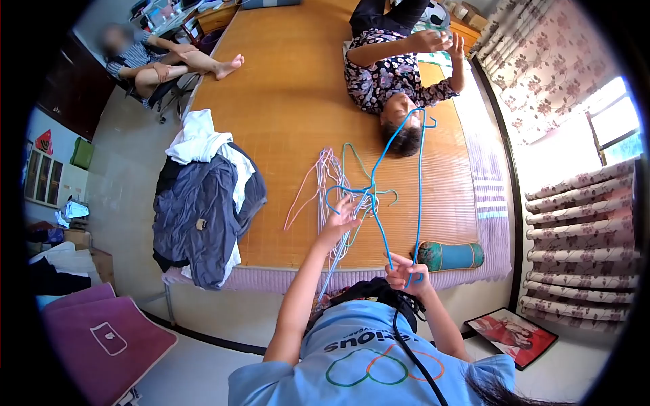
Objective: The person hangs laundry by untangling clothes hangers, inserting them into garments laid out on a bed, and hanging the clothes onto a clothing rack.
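Observation:
A blue wire hanger [420, 176] stands up in front of me, its long frame rising above the mat. Its lower end is in my right hand [407, 273], fingers closed around the wire. My left hand [340, 222] is beside the blue hook at the hanger's left, its fingers apart; I cannot tell whether it touches the wire. Under and beyond it lies a heap of thin hangers [326, 177], pink, white and green, partly hidden by my left hand and the blue hanger.
A pile of clothes [196, 196] lies on the bed mat [284, 88] to the left. A small green-and-blue bolster [450, 256] is near the right front edge. One person [379, 74] lies on the mat; another person [142, 64] sits on a chair at far left.

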`<control>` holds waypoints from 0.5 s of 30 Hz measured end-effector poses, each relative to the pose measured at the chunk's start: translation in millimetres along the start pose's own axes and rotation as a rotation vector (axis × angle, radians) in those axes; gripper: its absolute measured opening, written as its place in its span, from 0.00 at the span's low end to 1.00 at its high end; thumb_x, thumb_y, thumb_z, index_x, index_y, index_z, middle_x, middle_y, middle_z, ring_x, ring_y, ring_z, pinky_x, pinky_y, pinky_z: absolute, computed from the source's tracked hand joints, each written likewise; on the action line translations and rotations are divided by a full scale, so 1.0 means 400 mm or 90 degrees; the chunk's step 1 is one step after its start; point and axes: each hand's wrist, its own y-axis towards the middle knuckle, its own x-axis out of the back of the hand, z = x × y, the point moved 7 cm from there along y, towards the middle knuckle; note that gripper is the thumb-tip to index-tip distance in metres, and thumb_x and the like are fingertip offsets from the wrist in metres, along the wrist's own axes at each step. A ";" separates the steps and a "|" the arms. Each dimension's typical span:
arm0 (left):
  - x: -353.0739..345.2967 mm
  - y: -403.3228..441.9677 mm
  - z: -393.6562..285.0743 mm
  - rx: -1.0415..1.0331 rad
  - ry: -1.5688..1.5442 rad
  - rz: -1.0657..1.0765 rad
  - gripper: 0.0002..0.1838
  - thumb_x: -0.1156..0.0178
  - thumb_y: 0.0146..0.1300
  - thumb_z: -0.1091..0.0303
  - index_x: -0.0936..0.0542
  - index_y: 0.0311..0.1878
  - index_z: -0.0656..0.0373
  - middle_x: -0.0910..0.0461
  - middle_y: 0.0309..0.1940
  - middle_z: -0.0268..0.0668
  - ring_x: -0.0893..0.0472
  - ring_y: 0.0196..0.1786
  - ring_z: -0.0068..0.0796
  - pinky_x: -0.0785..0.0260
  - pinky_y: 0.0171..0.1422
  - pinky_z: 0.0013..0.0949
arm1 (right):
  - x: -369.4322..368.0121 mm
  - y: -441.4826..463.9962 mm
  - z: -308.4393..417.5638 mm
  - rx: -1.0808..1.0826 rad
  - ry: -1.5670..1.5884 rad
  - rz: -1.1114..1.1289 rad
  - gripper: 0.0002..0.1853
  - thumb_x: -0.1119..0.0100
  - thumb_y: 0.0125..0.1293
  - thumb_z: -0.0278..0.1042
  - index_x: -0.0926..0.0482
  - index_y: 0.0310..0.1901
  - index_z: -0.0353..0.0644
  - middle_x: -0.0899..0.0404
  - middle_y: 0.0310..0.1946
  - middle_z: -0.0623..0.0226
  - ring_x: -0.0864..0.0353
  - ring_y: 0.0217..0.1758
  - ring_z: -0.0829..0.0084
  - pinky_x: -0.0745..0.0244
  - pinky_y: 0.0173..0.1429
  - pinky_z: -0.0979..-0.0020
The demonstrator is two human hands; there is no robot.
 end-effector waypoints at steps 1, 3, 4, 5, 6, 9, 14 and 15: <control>-0.002 0.006 0.015 -0.003 0.086 -0.024 0.36 0.38 0.47 0.64 0.46 0.58 0.58 0.36 0.52 0.43 0.40 0.58 0.34 0.53 0.60 0.35 | 0.010 0.000 0.002 0.002 -0.007 -0.005 0.33 0.52 0.43 0.33 0.42 0.57 0.44 0.38 0.31 0.66 0.44 0.22 0.78 0.45 0.25 0.80; -0.015 0.032 0.043 -0.019 0.151 -0.029 0.32 0.40 0.49 0.63 0.42 0.56 0.58 0.33 0.49 0.42 0.36 0.55 0.32 0.49 0.58 0.32 | 0.014 0.004 -0.002 -0.002 0.006 0.009 0.34 0.52 0.43 0.34 0.43 0.57 0.44 0.38 0.30 0.66 0.44 0.22 0.78 0.45 0.25 0.80; -0.015 0.045 0.060 -0.035 0.215 -0.041 0.27 0.42 0.51 0.61 0.38 0.54 0.59 0.31 0.46 0.40 0.33 0.51 0.29 0.45 0.56 0.30 | 0.011 0.004 -0.006 -0.013 0.021 0.024 0.34 0.52 0.43 0.34 0.43 0.57 0.44 0.38 0.30 0.65 0.44 0.22 0.78 0.45 0.25 0.80; -0.001 0.063 0.087 -0.003 0.162 -0.070 0.15 0.47 0.56 0.63 0.30 0.44 0.60 0.27 0.35 0.35 0.28 0.40 0.23 0.38 0.46 0.24 | 0.009 0.000 -0.005 -0.006 0.034 0.020 0.34 0.52 0.43 0.34 0.44 0.58 0.43 0.38 0.30 0.65 0.44 0.22 0.78 0.44 0.25 0.80; 0.009 0.075 0.091 -0.001 0.161 -0.066 0.15 0.47 0.56 0.63 0.30 0.44 0.60 0.27 0.35 0.35 0.28 0.40 0.23 0.38 0.46 0.24 | 0.011 -0.002 -0.005 -0.002 0.035 0.017 0.34 0.52 0.43 0.34 0.44 0.58 0.43 0.38 0.30 0.65 0.44 0.22 0.78 0.44 0.25 0.80; 0.024 0.076 0.072 -0.051 0.177 -0.046 0.10 0.52 0.60 0.66 0.26 0.32 0.62 0.31 0.20 0.28 0.32 0.27 0.15 0.38 0.37 0.19 | 0.025 -0.014 -0.012 -0.005 0.042 -0.008 0.35 0.51 0.42 0.35 0.44 0.57 0.42 0.39 0.29 0.66 0.44 0.22 0.79 0.44 0.25 0.80; 0.019 0.057 0.039 -0.048 0.178 -0.070 0.11 0.52 0.60 0.65 0.26 0.31 0.63 0.32 0.19 0.27 0.34 0.26 0.14 0.41 0.34 0.18 | 0.006 0.004 -0.026 -0.033 0.164 0.037 0.35 0.48 0.44 0.37 0.45 0.57 0.39 0.42 0.26 0.68 0.43 0.22 0.79 0.44 0.25 0.82; 0.018 0.055 0.038 -0.040 0.174 -0.080 0.10 0.52 0.59 0.66 0.26 0.31 0.63 0.32 0.19 0.27 0.34 0.26 0.14 0.42 0.34 0.18 | 0.005 0.005 -0.026 -0.031 0.167 0.036 0.35 0.48 0.44 0.37 0.45 0.57 0.39 0.42 0.26 0.68 0.43 0.22 0.79 0.44 0.25 0.82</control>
